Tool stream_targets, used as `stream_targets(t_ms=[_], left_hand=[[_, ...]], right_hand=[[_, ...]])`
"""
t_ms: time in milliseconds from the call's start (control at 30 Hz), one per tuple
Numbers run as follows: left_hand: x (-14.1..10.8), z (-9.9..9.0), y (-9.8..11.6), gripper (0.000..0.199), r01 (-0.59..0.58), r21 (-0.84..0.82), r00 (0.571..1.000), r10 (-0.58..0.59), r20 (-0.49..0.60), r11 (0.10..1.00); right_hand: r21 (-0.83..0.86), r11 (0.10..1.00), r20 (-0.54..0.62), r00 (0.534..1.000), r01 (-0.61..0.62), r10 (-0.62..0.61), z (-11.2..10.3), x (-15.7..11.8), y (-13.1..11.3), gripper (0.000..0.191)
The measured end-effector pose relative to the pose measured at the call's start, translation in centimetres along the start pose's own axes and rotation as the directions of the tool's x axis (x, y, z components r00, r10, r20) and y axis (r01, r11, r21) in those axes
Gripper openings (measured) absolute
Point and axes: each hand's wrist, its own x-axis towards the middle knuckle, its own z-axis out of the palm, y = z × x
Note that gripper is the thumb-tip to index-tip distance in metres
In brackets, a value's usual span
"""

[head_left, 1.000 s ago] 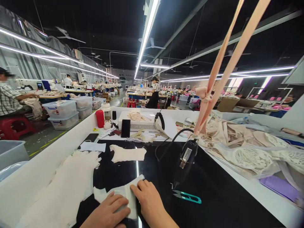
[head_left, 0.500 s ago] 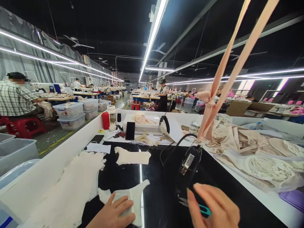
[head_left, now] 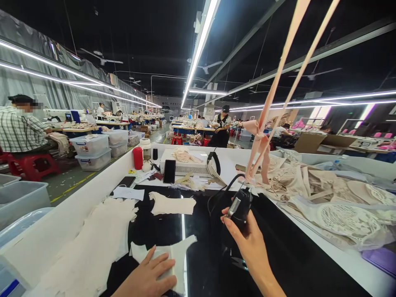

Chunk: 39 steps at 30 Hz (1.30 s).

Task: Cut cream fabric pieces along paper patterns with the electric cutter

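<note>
My left hand (head_left: 151, 274) lies flat with fingers spread on a cut piece of off-white fabric (head_left: 183, 249) with a flared end, over the black tabletop. My right hand (head_left: 251, 241) wraps around a black corded hand tool (head_left: 243, 205) with a metal plate on its side; its exact kind I cannot make out. The tool hangs from knotted pink fabric straps (head_left: 259, 138). Below my right wrist, thread snips (head_left: 239, 264) lie on the black surface, partly hidden by the forearm.
At left spreads a pile of cream fabric pieces (head_left: 89, 243); a single cream piece (head_left: 173, 205) lies mid-table. Beige lace bras (head_left: 334, 206) heap at right. A white box (head_left: 185, 167), a phone (head_left: 169, 171) and a red container (head_left: 137, 158) stand at the back. Co-workers are beyond.
My right hand has moved forward and left from above the snips and taken hold of the black tool. Tool and straps have shifted left. The left hand stays on the fabric.
</note>
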Motion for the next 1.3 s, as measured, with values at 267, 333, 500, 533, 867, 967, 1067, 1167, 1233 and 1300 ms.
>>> stream_targets(t_ms=[267, 333, 500, 533, 867, 967, 1067, 1167, 1233, 1300], left_hand=[[1.9, -2.9, 1.5, 0.006, 0.079, -0.15, 0.997, -0.08, 0.001, 0.985], [2.1, -3.5, 2.2, 0.009, 0.142, -0.17, 0.987, -0.125, 0.104, 0.975], [2.5, -4.2, 3.2, 0.008, 0.114, -0.137, 0.989, -0.099, 0.11, 0.984], [2.5, -4.2, 3.3, 0.007, 0.094, -0.133, 0.991, -0.08, 0.102, 0.987], [4.2, -2.7, 4.1, 0.018, -0.04, -0.049, 0.984, 0.048, 0.171, 0.998], [4.3, -2.3, 4.3, 0.019, -0.035, -0.047, 0.981, 0.043, 0.19, 0.998], [4.4, -2.1, 4.5, 0.021, -0.022, -0.05, 0.979, 0.032, 0.203, 0.999], [4.5, -1.8, 4.8, 0.024, 0.036, -0.071, 0.981, -0.022, 0.195, 0.997], [4.5, -1.4, 4.9, 0.024, 0.101, -0.094, 0.979, -0.083, 0.187, 0.99], [4.5, -1.2, 4.9, 0.02, 0.169, -0.121, 0.971, -0.145, 0.188, 0.978]], right_hand=[[0.068, 0.997, -0.065, 0.998, 0.019, -0.015, 2.1, -1.6, -1.0, 0.032], [0.137, 0.99, -0.064, 0.998, 0.035, -0.026, 2.5, -2.5, -1.3, 0.034], [0.382, 0.922, -0.004, 0.997, 0.068, -0.072, 3.3, -4.7, -1.3, 0.04], [0.414, 0.908, 0.016, 0.997, 0.065, -0.079, 3.4, -5.1, -1.2, 0.038], [0.564, 0.826, 0.105, 0.992, -0.006, -0.065, 5.4, -7.5, -1.8, 0.036], [0.574, 0.819, 0.132, 0.987, 0.002, -0.095, 5.8, -7.8, -1.6, 0.037], [0.577, 0.817, 0.123, 0.986, 0.021, -0.112, 6.1, -7.9, -1.3, 0.037], [0.581, 0.813, 0.113, 0.987, 0.028, -0.115, 6.4, -8.0, -1.3, 0.036], [0.589, 0.808, 0.106, 0.988, 0.03, -0.114, 6.6, -8.0, -1.3, 0.036], [0.599, 0.8, 0.104, 0.988, 0.029, -0.113, 6.8, -8.1, -1.3, 0.037]])
